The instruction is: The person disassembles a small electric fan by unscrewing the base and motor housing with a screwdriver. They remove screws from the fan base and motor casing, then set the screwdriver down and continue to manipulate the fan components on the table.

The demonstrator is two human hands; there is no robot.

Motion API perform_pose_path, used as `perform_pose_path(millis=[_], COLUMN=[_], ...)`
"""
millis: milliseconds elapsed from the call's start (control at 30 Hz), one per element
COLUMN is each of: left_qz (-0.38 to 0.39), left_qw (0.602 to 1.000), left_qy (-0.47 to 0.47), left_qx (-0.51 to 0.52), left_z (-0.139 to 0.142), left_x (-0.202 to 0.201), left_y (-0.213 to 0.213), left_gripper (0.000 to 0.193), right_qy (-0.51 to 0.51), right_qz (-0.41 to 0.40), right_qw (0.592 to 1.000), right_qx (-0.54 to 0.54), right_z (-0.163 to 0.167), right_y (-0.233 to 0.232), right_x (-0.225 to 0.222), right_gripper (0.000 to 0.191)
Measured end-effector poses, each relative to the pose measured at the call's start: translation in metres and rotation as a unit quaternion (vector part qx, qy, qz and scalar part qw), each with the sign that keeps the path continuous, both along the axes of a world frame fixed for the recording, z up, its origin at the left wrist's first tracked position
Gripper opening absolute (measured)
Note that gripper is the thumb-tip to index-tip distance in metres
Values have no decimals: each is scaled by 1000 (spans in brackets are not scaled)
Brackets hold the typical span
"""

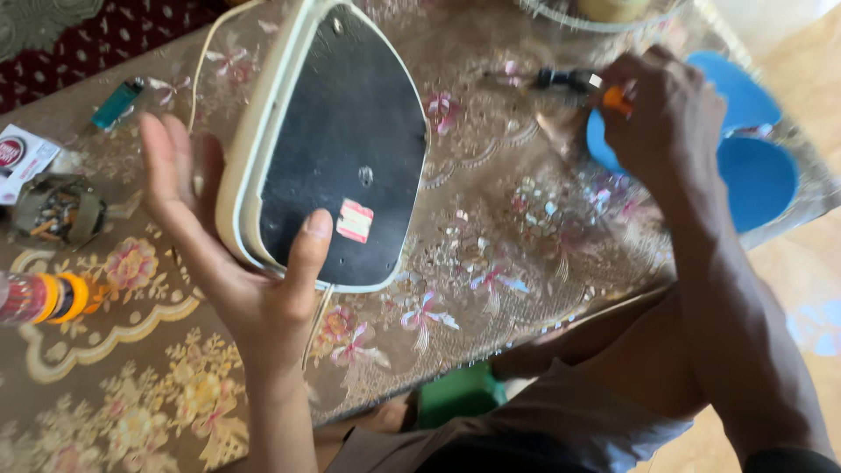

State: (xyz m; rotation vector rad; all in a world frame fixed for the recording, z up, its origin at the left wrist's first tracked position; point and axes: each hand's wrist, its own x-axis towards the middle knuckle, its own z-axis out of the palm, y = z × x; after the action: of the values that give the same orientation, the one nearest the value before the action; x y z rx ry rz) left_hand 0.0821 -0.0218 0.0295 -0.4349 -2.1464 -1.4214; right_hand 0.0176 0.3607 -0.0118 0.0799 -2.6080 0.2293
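two hands share the work here. our left hand [241,263] has its grip clamped on the rear end of a clothes iron [328,144], thumb pressed on the dark soleplate and fingers spread behind the cream body, so that the iron stands tilted on the worktop [491,254] with its flat underside turned up to us and its pointed nose at the far side. our right hand [666,114] is to the right and well apart from the iron, its grip clenched on an orange-handled screwdriver [583,83] whose dark end points left over the cloth.

to do this well, we judge that the left hand should keep the iron from rocking, with the thumb staying clear of the small screw [365,176] near the middle of the plate, and that the tool should meet the screw squarely before any turning.

the soleplate is matt black, smooth and shaped like a rounded wedge, with a small pink and white sticker [355,220] near its rear. the shell is cream plastic, and a pale cord [203,61] runs off at the far left. the worktop cloth is glossy, brownish, with woven flowers. at the left lie a teal lighter [116,103], a full ashtray [57,210] and a small red and white box [22,158]; blue round stools [758,175] stand at the right.
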Motion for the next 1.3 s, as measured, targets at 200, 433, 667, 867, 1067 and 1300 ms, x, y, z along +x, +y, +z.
perform_pose_path(millis=[200,433,667,867,1067,1300], left_qz=[21,-147,-166,-144,-85,-53], left_qw=[992,959,926,965,993,993], left_qy=[3,-35,-317,-177,-70,97], left_qx=[-122,-238,-122,-128,-43,29], left_z=[29,88,75,80,95,67], left_x=[-3,-98,-149,-118,-71,-9], left_y=[-1,0,12,7,-10,1], left_gripper=[68,62,54,27,33,46], right_qy=[99,120,41,-7,-44,-42], right_qz=[58,65,115,160,156,172], right_qw=[984,983,972,959,950,940], right_qx=[-133,-122,-198,-235,-266,-292], right_z=[-5,-5,20,30,37,50], right_y=[40,39,-18,-47,-66,-92], right_x=[11,43,55,62,66,67], right_gripper=[19,29,48,21,23,26])
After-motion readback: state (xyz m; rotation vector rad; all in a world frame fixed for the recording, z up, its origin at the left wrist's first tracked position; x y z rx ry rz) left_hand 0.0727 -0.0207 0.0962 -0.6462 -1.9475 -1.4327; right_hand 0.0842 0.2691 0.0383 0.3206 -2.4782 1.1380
